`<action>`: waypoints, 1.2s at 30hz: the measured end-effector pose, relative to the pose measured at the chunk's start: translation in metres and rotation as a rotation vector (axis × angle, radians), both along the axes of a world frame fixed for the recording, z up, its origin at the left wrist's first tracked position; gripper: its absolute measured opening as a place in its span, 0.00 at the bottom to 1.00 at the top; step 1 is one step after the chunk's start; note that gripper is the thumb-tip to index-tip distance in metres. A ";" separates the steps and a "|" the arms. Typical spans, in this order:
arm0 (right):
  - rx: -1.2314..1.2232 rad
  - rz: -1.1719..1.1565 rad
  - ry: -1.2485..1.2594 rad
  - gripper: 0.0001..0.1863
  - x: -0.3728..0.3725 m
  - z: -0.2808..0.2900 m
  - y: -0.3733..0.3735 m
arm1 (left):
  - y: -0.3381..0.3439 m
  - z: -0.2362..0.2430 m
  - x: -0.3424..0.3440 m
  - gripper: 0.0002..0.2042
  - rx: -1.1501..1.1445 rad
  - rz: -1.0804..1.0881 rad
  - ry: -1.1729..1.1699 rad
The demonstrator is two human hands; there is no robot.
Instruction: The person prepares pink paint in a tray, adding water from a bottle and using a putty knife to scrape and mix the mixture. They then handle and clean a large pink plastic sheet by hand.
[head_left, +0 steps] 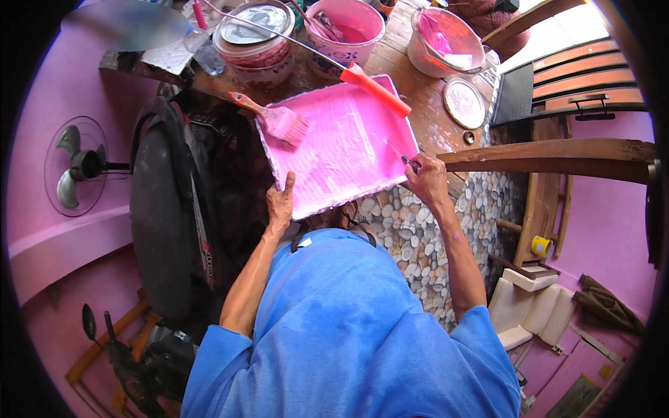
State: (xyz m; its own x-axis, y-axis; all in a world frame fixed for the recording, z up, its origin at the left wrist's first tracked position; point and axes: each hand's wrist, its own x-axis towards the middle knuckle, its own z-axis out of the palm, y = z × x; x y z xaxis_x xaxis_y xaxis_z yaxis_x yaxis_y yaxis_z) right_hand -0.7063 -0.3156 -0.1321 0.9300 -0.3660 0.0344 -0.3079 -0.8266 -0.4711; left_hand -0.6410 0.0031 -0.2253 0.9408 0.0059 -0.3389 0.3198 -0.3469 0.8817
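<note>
And here we are at the near edge of the desk [430,115], where the tray [317,198] sits tilted in our view, its bottom coated in bright pink paint. Our left hand [281,202] is clamped on the tray's near-left corner, thumb up along the rim. Over on the right, our right hand [426,174] has its fingers pinched together on a small dark tool [411,164] at the tray's right side; too small for us to say what kind. The wide brush [279,122] leans across the left rim, bristles inside, and the orange roller [376,90] lies across the far-right corner. Beyond the tray we spot a lidded bucket [252,52] and a bucket of pink paint [334,65], with a round lid [464,103] off to the right.
</note>
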 end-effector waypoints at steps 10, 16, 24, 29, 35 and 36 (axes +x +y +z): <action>0.002 0.066 -0.021 0.09 0.009 -0.002 0.003 | 0.005 -0.005 0.002 0.37 0.107 -0.006 0.024; -0.002 0.064 -0.077 0.09 0.015 -0.001 0.003 | 0.004 -0.006 0.001 0.38 0.049 -0.016 0.022; 0.014 0.102 -0.082 0.11 0.017 0.004 0.012 | 0.005 -0.005 0.002 0.36 0.041 -0.008 0.018; -0.066 0.098 -0.030 0.11 0.021 -0.016 0.003 | 0.003 -0.008 0.001 0.36 0.047 -0.011 0.001; 0.001 0.133 -0.072 0.09 0.022 0.000 0.007 | 0.003 -0.009 0.001 0.37 0.033 0.007 0.012; -0.027 0.117 -0.061 0.10 0.028 -0.003 0.004 | 0.002 -0.007 0.001 0.37 0.021 0.009 0.003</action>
